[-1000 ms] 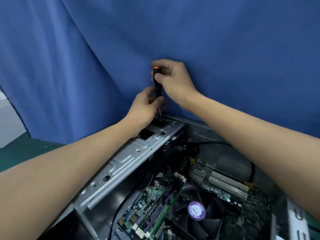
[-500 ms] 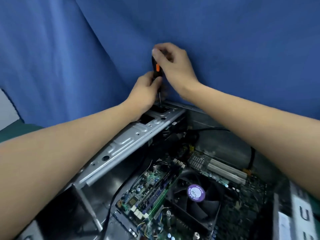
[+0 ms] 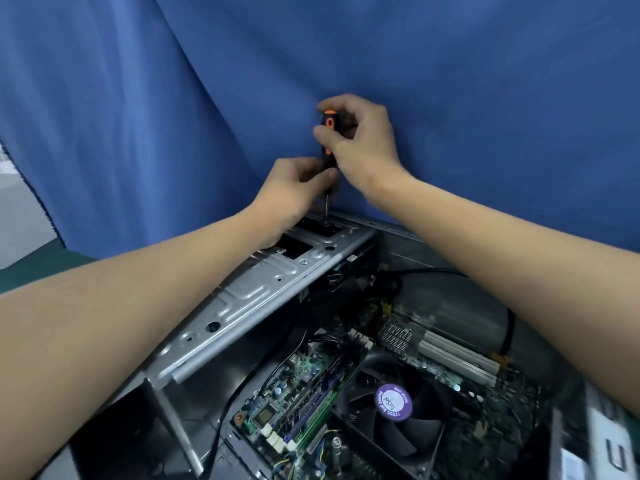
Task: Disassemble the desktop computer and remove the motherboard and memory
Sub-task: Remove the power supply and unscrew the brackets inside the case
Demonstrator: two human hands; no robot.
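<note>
Blue curtain (image 3: pixel 173 98) fills the background, with a strip of green tabletop (image 3: pixel 41 268) at far left. The left hand (image 3: pixel 294 192) curls its fingers round the lower end of the black-and-orange screwdriver (image 3: pixel 329 140), which stands upright with its tip down at the far end of the grey metal bracket (image 3: pixel 263 292) spanning the open desktop case (image 3: pixel 405 258). The right hand (image 3: pixel 363 140) wraps the top of the handle. Below the bracket, inside the case, the green motherboard (image 3: pixel 304 386) lies flat, a black fan (image 3: pixel 394 410) with a purple label seated on it, pale card slots (image 3: pixel 457 358) just beyond. Memory sticks cannot be told apart for certain.
</note>
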